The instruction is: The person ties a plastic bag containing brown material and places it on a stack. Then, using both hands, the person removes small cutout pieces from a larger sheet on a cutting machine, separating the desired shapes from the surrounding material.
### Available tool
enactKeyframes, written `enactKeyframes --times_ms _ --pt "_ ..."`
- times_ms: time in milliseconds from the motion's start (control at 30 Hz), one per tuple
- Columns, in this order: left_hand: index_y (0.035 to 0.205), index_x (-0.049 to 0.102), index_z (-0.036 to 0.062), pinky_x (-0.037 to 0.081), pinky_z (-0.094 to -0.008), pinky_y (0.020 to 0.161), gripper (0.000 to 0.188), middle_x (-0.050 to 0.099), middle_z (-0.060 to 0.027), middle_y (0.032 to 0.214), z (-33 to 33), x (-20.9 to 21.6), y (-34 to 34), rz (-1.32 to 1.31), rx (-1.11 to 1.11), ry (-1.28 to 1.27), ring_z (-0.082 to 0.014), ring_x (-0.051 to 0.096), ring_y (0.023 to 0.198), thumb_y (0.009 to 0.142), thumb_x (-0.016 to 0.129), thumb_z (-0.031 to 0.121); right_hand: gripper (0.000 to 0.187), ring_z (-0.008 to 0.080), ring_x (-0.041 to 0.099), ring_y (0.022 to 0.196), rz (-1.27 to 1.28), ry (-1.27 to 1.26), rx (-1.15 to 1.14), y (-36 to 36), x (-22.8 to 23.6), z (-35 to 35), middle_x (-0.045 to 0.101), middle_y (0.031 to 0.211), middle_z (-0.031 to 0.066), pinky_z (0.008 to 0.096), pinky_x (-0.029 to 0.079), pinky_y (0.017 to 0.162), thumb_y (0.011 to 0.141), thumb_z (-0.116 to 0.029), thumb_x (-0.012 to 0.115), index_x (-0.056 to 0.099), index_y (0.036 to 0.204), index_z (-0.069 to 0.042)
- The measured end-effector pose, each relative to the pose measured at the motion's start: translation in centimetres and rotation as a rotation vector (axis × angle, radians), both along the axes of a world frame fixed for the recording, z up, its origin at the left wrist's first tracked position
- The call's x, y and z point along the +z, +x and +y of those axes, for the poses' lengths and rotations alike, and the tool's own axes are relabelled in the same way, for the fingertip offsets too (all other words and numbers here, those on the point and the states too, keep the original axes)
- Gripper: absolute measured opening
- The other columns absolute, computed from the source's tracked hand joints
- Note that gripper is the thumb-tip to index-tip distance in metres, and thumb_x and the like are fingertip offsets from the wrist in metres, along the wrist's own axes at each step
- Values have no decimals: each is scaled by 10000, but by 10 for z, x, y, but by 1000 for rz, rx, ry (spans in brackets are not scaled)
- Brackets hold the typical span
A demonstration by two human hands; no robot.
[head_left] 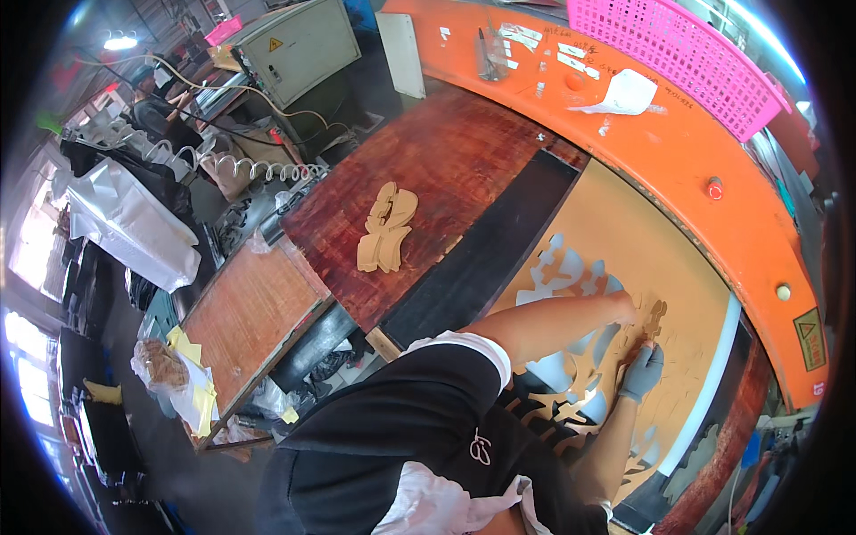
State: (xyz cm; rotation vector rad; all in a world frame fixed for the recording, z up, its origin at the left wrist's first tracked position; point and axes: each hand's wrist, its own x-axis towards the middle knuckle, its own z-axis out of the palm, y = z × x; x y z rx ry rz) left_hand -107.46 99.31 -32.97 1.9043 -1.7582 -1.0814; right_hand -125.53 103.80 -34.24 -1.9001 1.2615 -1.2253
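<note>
A tan sheet (pixel 615 214) with many shapes cut out of it lies on the work surface before me. Bare and slightly smeared, my left hand (pixel 620 308) is low over the sheet beside the cut-outs; its fingers are mostly hidden. My right hand (pixel 642 373), in a grey glove, is closed at the sheet with its fingertips pinched on a small tan cut-out piece (pixel 657 317). Pale gaps (pixel 571 266) show through where shapes are gone. To the left, small stacks of tan cut pieces (pixel 385 227) rest on the reddish-brown board (pixel 330 218).
An orange machine beam (pixel 535 62) arches across the far side, with a red button (pixel 715 188) and a pink basket (pixel 682 53) on top. A black strip (pixel 486 250) borders the sheet. At left stand a wooden table (pixel 254 321) and a grey cabinet (pixel 299 53); another person (pixel 153 111) is farther back.
</note>
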Motion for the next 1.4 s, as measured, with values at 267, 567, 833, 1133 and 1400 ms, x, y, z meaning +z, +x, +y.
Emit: enactKeyframes --times_ms 267,567,833,1133,1400 --pt "829 601 43 472 -394 566 140 580 -86 736 59 -22 -16 995 629 -33 -223 547 636 721 634 125 321 360 571 810 219 -189 -2 14 -3 17 609 918 197 424 447 712 941 -267 436 603 960 7" --pt "915 590 95 505 -379 638 114 617 -56 828 80 -19 1 1489 561 184 -196 601 730 828 614 165 213 343 577 751 233 -307 -66 27 13 35 582 793 163 393 454 656 892 -242 535 596 836 -47" --pt "990 577 60 497 -328 712 156 606 -42 914 90 -1 8 1508 536 203 -186 595 827 875 571 166 354 330 570 720 415 -319 -33 43 38 50 576 789 138 397 461 640 818 -351 625 586 924 -15" --pt "1152 515 55 454 -362 856 289 579 -61 1131 107 23 16 1017 519 -94 -197 559 1029 913 538 215 281 338 581 696 339 -117 -56 46 36 36 591 743 159 422 453 607 855 -321 553 603 786 -53" --pt "1415 301 93 160 -445 1107 536 252 -67 1494 85 22 34 -438 123 -444 -235 191 1387 943 391 329 238 368 581 747 45 93 -122 29 23 25 604 804 202 433 453 625 875 -272 514 609 806 -65"
